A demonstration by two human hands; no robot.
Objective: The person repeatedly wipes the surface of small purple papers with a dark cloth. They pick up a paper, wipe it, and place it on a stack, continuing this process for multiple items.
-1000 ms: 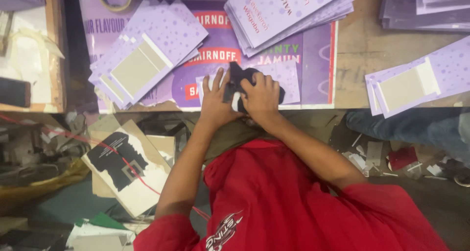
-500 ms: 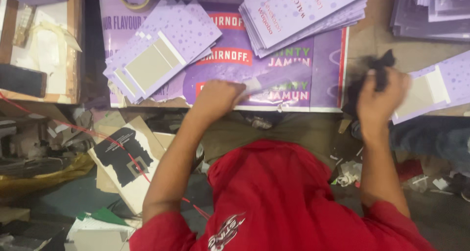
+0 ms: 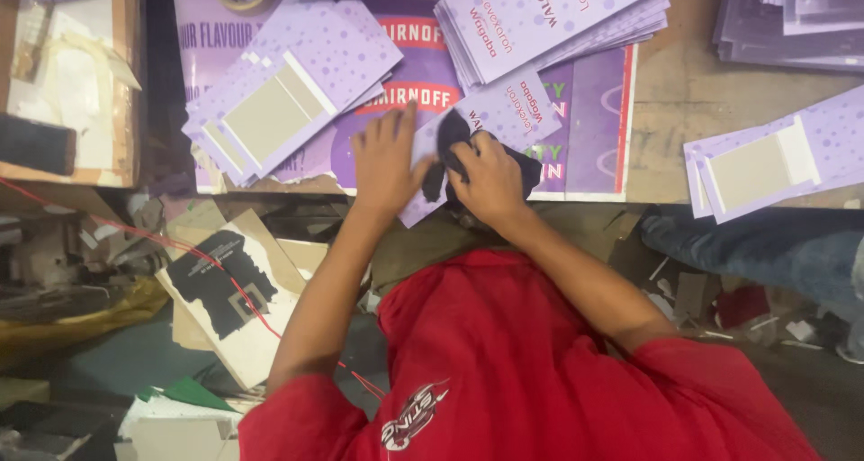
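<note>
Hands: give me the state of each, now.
Left hand: open, flat on the purple card.
Right hand: closed on the dark cloth.

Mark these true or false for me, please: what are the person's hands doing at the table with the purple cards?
1. The right hand grips a dark cloth. True.
2. The left hand lies flat, fingers spread, on a purple card. True.
3. The person wears a blue shirt. False: it is a red shirt.
4. A tape roll lies right beside the right hand. False: it sits at the table's far edge, away from both hands.
</note>
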